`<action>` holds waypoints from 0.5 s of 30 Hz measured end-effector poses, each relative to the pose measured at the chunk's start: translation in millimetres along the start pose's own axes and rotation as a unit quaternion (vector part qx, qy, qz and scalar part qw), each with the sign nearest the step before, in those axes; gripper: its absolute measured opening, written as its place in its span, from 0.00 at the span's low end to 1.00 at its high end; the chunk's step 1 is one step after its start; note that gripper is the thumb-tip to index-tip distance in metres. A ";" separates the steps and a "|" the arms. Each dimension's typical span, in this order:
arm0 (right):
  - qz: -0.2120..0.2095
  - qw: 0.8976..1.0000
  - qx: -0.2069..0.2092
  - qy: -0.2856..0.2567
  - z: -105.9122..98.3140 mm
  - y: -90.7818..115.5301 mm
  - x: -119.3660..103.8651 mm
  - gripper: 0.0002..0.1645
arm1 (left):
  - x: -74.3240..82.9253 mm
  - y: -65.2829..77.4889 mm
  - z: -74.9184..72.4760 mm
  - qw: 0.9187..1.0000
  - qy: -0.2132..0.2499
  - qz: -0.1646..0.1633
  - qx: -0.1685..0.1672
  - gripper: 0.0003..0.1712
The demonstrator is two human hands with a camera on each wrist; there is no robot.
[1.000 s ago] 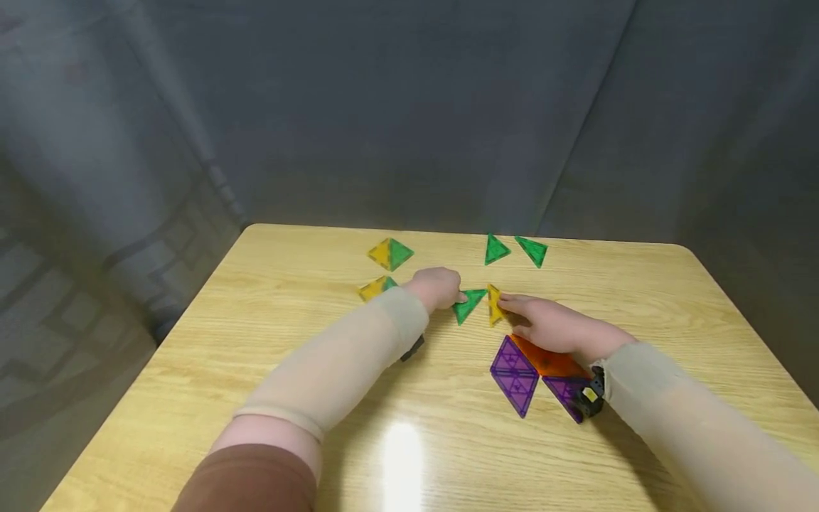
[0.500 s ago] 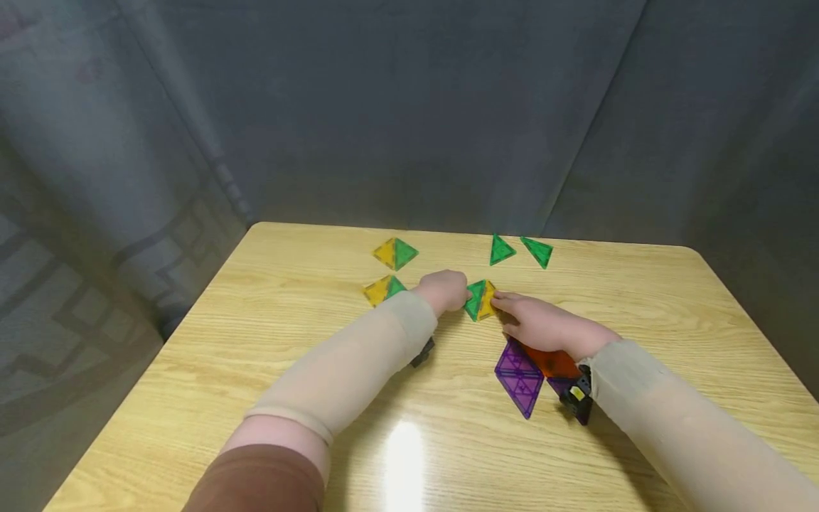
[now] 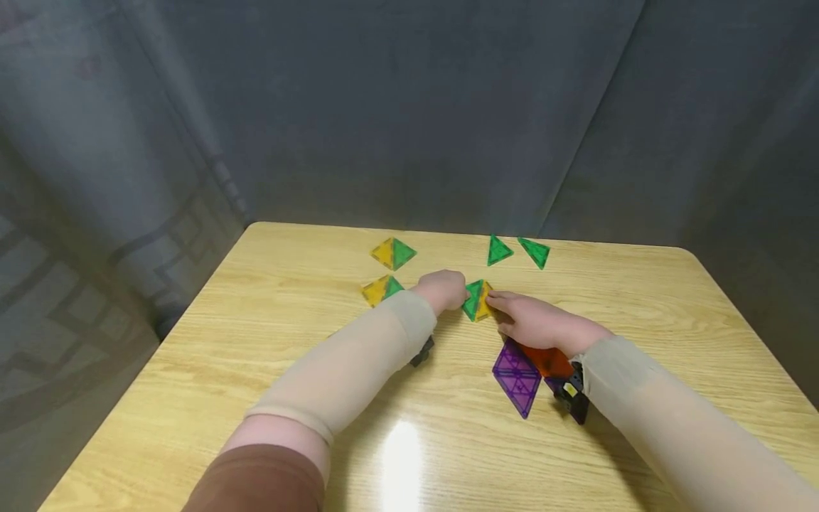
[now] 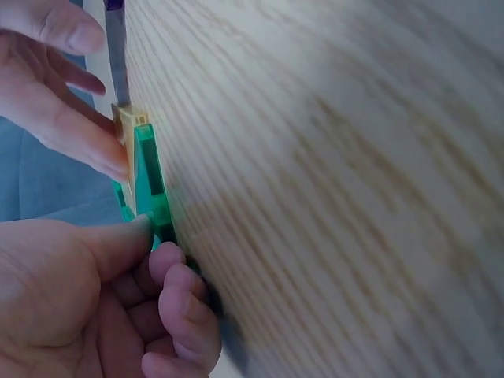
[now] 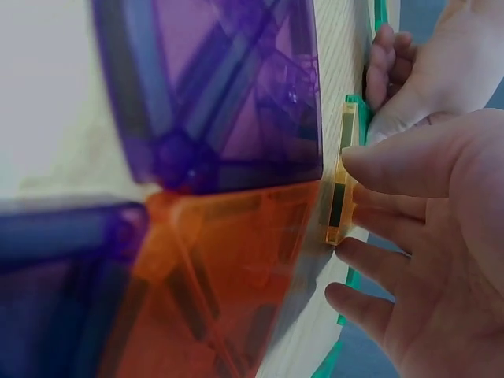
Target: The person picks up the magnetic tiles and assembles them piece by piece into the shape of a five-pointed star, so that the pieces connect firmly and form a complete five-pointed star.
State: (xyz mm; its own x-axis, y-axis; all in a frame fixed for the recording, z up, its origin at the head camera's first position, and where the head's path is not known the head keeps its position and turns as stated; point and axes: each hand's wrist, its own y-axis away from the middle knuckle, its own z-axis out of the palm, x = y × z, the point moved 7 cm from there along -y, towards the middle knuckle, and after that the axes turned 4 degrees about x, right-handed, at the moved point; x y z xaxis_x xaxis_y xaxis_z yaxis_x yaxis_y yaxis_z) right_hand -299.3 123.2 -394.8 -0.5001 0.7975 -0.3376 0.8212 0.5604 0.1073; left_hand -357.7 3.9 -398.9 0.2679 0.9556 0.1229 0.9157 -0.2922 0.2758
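A green triangular magnetic tile (image 3: 473, 299) and a yellow triangular magnetic tile (image 3: 485, 301) lie edge to edge on the wooden table. My left hand (image 3: 443, 290) pinches the green one at its left corner; in the left wrist view the thumb (image 4: 130, 240) is on it and the fingers curl beside it. From the other side my right hand (image 3: 536, 318) touches the yellow tile (image 5: 340, 181) with its thumb and fairly straight, spread fingers. Beneath the right hand lies an orange tile (image 3: 552, 364), partly covered, beside joined purple triangular tiles (image 3: 515, 377).
Two loose green triangles (image 3: 499, 250) lie toward the table's back edge. Yellow-and-green pairs stand on the left, one (image 3: 393, 254) farther back, another (image 3: 377, 290) partly behind the left arm. Another purple tile (image 5: 59, 268) lies below the right wrist. A grey curtain (image 3: 409, 121) hangs behind the table (image 3: 288, 313).
One second ago the green and yellow tiles were apart; now their edges meet. The right hand has moved slightly left with the yellow tile, and little differs over the last half second.
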 end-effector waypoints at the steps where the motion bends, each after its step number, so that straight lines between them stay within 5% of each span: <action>1: 0.000 1.000 -0.001 -0.005 -0.3 -1.0 0.2 0.35 | -0.6 -0.5 0.8 1.000 0.001 0.001 -0.001 0.24; 8: 0.005 0.997 -0.004 -0.077 -13.0 -2.2 9.4 0.32 | -0.7 -5.4 -13.6 0.999 0.024 0.027 0.011 0.21; 15: 0.113 0.987 0.038 -0.108 -59.0 -1.5 77.5 0.34 | 21.2 -27.7 -46.2 0.993 0.016 0.099 0.066 0.21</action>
State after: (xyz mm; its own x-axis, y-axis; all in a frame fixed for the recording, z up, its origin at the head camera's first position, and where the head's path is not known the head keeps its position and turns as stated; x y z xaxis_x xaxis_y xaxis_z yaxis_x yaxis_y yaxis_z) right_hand -355.5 197.3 -366.0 -0.2383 0.8293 -0.5055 0.9272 0.3492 0.1357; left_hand -391.2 30.5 -359.8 0.4382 0.8780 0.1925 0.8782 -0.4638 0.1166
